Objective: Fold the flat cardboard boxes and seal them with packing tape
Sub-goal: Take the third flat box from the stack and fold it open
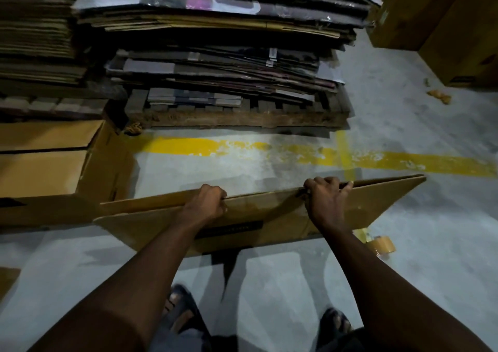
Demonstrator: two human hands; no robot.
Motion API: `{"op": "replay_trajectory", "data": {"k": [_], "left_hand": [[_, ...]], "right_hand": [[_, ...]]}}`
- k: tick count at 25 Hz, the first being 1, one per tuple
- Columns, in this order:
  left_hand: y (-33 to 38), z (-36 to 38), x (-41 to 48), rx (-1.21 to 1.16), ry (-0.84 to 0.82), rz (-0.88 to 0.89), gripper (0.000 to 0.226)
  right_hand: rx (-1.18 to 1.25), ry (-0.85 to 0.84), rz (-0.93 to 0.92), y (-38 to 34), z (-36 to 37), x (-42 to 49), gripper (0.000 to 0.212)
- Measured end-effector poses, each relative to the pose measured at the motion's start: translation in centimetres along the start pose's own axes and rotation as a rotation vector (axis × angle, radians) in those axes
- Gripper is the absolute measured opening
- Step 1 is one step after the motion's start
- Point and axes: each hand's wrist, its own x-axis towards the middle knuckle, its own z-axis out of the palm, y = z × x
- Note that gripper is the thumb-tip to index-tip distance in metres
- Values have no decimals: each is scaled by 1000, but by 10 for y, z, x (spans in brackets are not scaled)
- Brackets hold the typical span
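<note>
Our left hand (213, 200) is curled over the top edge of the flat cardboard box (269, 212), fingers hooked down its far side, gripping it. Our right hand (326, 200) grips the same edge further along, fingers wrapped over the top in the same way. Between them we hold the box standing on its lower edge on the floor (242, 163), directly in front of our feet. Its long axis runs left to right across us, the right end reaching well past the right hand and the left end past the left. Toward the left end the two layers look slightly parted, so we judge that opening it into a tube turns on pulling the near panel toward us while the far one swings away. The roll of packing tape (382, 245) lies on the floor just beside the box's lower right corner, nearer our right hand. Beyond the box a yellow line (188, 145) crosses the floor, and a pallet (237, 121) stacked with flattened cardboard stands further off.
</note>
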Motion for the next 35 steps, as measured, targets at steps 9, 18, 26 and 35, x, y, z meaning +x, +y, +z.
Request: {"op": "replay_trajectory", "data": {"k": [9,18,26,35], "left_hand": [[2,10,-30,82,70,-50,5],[6,33,-38,286,51,239,40],[1,46,-26,77,-66,293,57],[16,76,-14,-39,-125,298,66]], "right_hand": [[19,-157,-147,-11,-1,6,29],[128,-357,-172,-5,-7,18,30],[73,55,-186,-31,12,45,13],[240,16,-344,-82,29,76,48]]}}
